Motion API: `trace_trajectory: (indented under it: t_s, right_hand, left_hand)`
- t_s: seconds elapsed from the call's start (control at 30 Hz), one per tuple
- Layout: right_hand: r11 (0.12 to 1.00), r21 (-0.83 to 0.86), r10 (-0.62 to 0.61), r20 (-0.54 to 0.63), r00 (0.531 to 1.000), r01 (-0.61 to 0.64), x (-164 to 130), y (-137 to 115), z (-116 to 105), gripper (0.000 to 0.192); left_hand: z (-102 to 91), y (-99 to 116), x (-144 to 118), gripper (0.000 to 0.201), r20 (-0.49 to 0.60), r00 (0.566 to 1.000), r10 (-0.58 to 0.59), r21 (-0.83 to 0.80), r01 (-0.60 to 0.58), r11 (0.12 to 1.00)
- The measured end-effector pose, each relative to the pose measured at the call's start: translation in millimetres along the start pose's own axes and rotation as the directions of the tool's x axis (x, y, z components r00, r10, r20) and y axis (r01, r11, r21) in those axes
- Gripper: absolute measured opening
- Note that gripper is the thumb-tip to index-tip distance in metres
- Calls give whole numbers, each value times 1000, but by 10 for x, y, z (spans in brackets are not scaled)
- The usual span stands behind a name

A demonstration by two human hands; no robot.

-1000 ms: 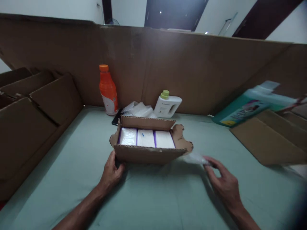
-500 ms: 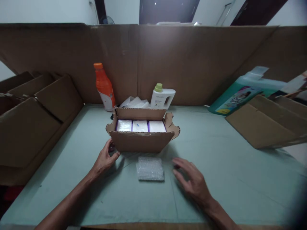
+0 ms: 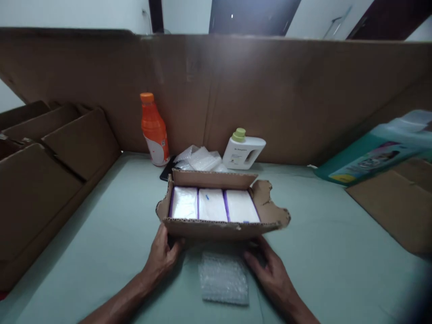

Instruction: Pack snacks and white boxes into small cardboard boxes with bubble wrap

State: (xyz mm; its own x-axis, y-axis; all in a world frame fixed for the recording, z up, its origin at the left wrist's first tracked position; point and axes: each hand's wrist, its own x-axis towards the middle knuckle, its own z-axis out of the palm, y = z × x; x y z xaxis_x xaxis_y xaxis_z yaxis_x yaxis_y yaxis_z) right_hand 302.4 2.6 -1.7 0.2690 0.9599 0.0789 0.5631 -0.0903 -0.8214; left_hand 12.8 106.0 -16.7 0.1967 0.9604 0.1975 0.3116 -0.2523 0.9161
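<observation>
**A:** What do the person's hands rest on?

**B:** A shallow cardboard box (image 3: 216, 216) sits near the middle of a pale green table (image 3: 320, 252), its flaps open. The left hand (image 3: 164, 256) curls around the box's near left corner, fingers loosely closed against the cardboard. The right hand (image 3: 270, 270) lies at the near right side, fingers spread and reaching under the front edge; how firmly it grips cannot be told.

**A:** What is inside?

**B:** Three white wrapped packs (image 3: 212, 204), side by side, with purple edging between them, filling the box from left to right.

**A:** How would it likely handle?

**B:** The cardboard looks thin and its right flap is ragged, so it may flex. The load seems light to moderate. Holding the two near corners or under the base would suit it better than the torn flaps.

**A:** Anything else close by?

**B:** A small sheet of bubble wrap (image 3: 223, 278) lies flat between the hands, just near of the box. Farther back stand an orange bottle (image 3: 154, 130), a white jug with a green cap (image 3: 243, 152), and crumpled clear plastic (image 3: 199, 158) between them. A cardboard wall (image 3: 286, 94) runs behind.
</observation>
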Motion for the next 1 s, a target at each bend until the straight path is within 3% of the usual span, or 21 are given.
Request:
trace_trajectory:
  t_s: [0.1,0.17,0.23,0.3,0.37,0.43,0.53,0.6,0.7,0.8,0.9,1.0]
  right_hand:
    - [999,38,15,-11,1000,-14,102,-109,-51,51]
    - [1000,-21,-5,-64,998,4,53,-157,-89,46]
    - [992,-118,-60,-88,994,50,-77,-195,-117,38]
    - [971,-199,-143,-29,989,134,-214,-235,-102,35]
    - [937,-247,-233,91,968,249,-296,-284,-28,43]
    - [891,-275,-307,220,926,361,-313,-346,83,55]
    - [858,-267,-360,294,885,438,-311,-467,209,38]
    - [890,-213,-355,227,907,402,-348,-563,221,26]
    - [942,-84,-318,79,945,325,-459,-691,168,29]
    - [906,-172,-401,-56,915,386,-560,-725,124,27]
    - [839,-346,-489,-138,861,420,-613,-672,114,24]
    - [877,-299,-442,-193,876,376,-650,-671,119,24]
  left_hand:
    - [-68,78,92,50,31,999,-10,23,9,1000]
    - [-164,139,41,60,10,1000,-24,55,24,998]
    - [-272,204,-123,64,-29,999,-22,109,25,994]
    - [-328,267,-360,55,-2,1000,26,159,-26,987]
    - [-278,309,-594,46,98,989,108,185,-125,975]
    - [-128,321,-762,50,201,964,172,182,-209,961]
    - [124,309,-869,59,254,954,160,174,-208,962]
    - [205,308,-898,59,231,967,113,150,-150,977]
    - [160,360,-962,69,195,981,18,51,-28,998]
    - [6,470,-1039,80,179,983,-49,-37,56,998]
    - [-141,579,-1081,75,125,992,15,4,-16,1000]
    - [-202,656,-1052,60,122,981,151,169,-170,971]
